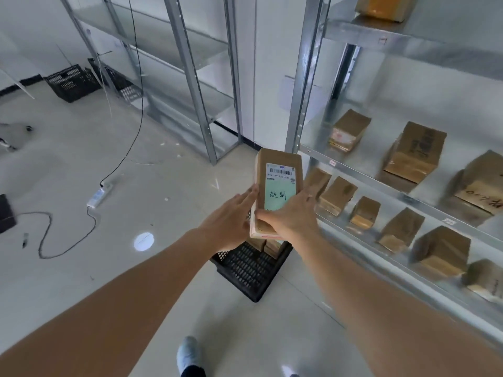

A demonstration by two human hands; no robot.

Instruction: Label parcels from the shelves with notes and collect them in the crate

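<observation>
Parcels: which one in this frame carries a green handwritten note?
The parcel held in both hands above the crate, with the green note on its top face below a barcode label. The shelf parcels show no green note.

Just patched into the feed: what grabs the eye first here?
The parcel at centre, held up between the left hand and right hand, with a green note bearing handwriting below a barcode label. Directly beneath it on the floor sits the black crate with parcels inside. To the right, shelves carry more brown boxes.
</observation>
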